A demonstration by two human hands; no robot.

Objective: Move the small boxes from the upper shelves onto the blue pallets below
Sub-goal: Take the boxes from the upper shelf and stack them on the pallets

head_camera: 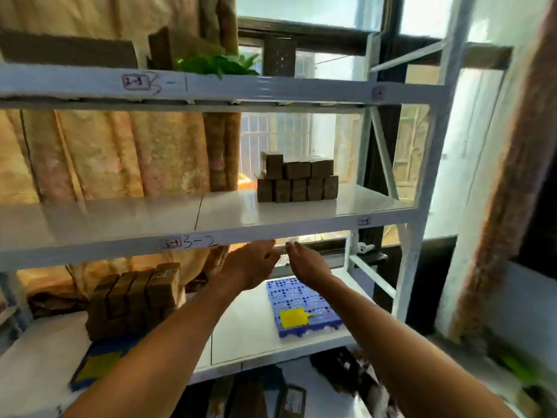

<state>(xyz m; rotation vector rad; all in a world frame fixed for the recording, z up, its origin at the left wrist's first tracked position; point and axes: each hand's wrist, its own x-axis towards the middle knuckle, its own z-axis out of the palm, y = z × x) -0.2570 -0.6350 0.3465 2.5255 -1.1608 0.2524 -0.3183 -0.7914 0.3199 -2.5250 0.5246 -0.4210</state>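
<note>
- Head view: my left hand (253, 263) and right hand (307, 263) are raised side by side just under the front edge of the shelf marked 3-2 (229, 218). Both look empty, fingers loosely spread, though the blur hides the fingertips, so I cannot rule out something small between them.
- The small boxes (297, 181) I am after sit stacked in two rows on that shelf, towards its right end, above and beyond my hands.
- Below, the right blue pallet (301, 309) lies bare apart from a yellow label (293, 318). The left blue pallet (99, 366) already carries a stack of brown boxes (135, 300).
- What could go wrong, I judge: the stack is stepped, with one box standing higher at its left, so pulling from the bottom row would tip the upper ones off.
- Reaching up past the edge, my knuckles could clip the shelf lip and jolt the stack.
- Taking too many at once with bare hands, I could squeeze the middle ones out on the way down.
</note>
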